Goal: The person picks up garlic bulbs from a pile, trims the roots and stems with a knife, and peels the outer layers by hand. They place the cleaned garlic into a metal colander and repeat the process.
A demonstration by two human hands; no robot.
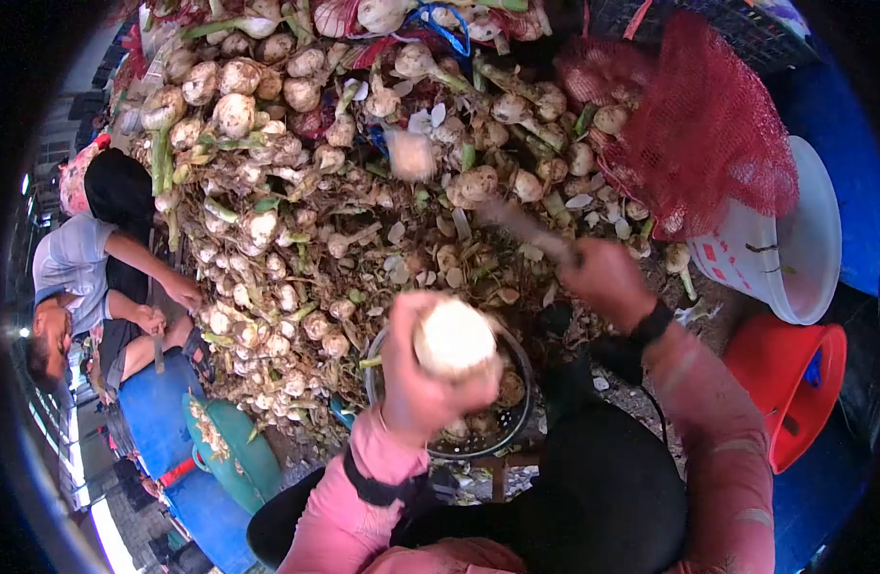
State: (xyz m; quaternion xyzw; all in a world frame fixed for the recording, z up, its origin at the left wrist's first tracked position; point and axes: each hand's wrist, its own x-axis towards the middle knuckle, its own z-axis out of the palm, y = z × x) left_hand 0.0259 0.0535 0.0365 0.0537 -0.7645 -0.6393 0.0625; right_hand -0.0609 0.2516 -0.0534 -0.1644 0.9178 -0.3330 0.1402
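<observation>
My left hand (pixel 411 383) is wrapped round a pale, freshly cut bulb (pixel 455 338), held above a round basket (pixel 502 442) with more bulbs inside. My right hand (pixel 607 284) grips a knife (pixel 531 230), its blade blurred and pointing up and left over the pile. A blurred, pale brownish piece (pixel 411 155) is in the air above the heap. The large heap of bulbs (pixel 258 230) with stalks, roots and peelings spreads in front of both hands.
A red mesh bag (pixel 698 124) lies at the right of the heap, against a white tub (pixel 813 230). Below it stands a red container (pixel 779 383). At the left a co-worker (pixel 86 258) reaches to the heap, near a green basin (pixel 234 450) and blue surfaces.
</observation>
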